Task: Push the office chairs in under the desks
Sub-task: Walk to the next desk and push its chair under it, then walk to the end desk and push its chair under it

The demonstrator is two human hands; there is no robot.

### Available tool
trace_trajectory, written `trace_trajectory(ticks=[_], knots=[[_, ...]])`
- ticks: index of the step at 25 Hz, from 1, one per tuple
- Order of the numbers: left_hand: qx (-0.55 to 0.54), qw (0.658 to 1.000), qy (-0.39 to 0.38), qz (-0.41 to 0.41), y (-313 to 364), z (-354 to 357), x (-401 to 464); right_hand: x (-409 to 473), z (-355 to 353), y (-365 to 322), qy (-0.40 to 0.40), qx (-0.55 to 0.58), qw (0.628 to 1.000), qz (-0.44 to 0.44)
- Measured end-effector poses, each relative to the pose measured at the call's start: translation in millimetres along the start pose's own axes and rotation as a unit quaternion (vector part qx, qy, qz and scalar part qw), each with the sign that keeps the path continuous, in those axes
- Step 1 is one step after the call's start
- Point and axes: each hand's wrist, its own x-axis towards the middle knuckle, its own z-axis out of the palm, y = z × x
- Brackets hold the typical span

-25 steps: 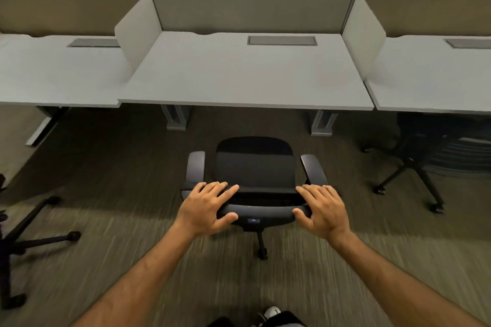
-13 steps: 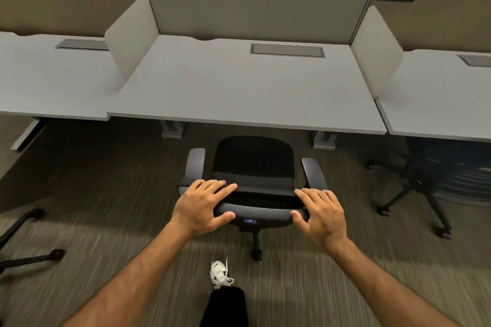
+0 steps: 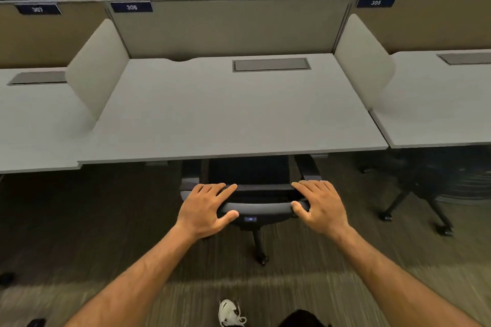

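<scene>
Grey desk (image 3: 239, 119) covers the seat front. Left hand (image 3: 204, 210) and right hand (image 3: 320, 207) grip the chair (image 3: 255, 206) backrest; armrest clearance seems tight, so push evenly.

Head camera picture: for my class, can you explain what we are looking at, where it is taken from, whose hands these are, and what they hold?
The picture comes from a camera worn on a person's head, looking forward and down. No machine is involved: the left hand and right hand are that person's own. Both grip the top edge of the backrest of a black office chair, whose seat front sits under the grey desk. The desk top is bare except for a built-in cable flap. A label reads 306. Another chair stands under the desk to the right.
</scene>
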Motion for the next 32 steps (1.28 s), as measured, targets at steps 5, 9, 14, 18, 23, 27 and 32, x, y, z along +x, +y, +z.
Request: trace_trajectory(ticks=[5, 9, 14, 18, 23, 27, 32], knots=[[0.001, 1.000, -0.003, -0.008, -15.2, 2.0, 32.6, 38.4, 3.4, 15.1, -0.029, 0.000, 1.000, 0.002], [0.014, 0.999, -0.014, -0.031, -12.6, 2.8, 47.7, 59.1, -3.5, 25.4, -0.054, 0.020, 0.998, -0.003], [0.021, 0.996, -0.032, -0.081, -0.3, 3.7, 45.8, 91.7, -18.2, 34.3, -0.160, 0.045, 0.986, -0.027], [0.013, 0.988, -0.012, -0.155, 19.6, 6.7, 30.5, 103.3, -10.5, 34.8, -0.212, 0.059, 0.973, -0.062], [0.034, 0.957, 0.037, -0.284, 52.9, 4.4, -23.1, 127.1, -4.7, 2.8, -0.296, 0.105, 0.927, -0.206], [0.016, 0.899, 0.101, -0.426, 76.0, -14.2, -103.3, 127.4, 1.1, -85.5, -0.289, 0.116, 0.892, -0.327], [0.007, 0.795, 0.180, -0.579, 115.5, -47.3, -235.8, 85.3, 0.8, -224.8, -0.292, 0.155, 0.820, -0.468]])
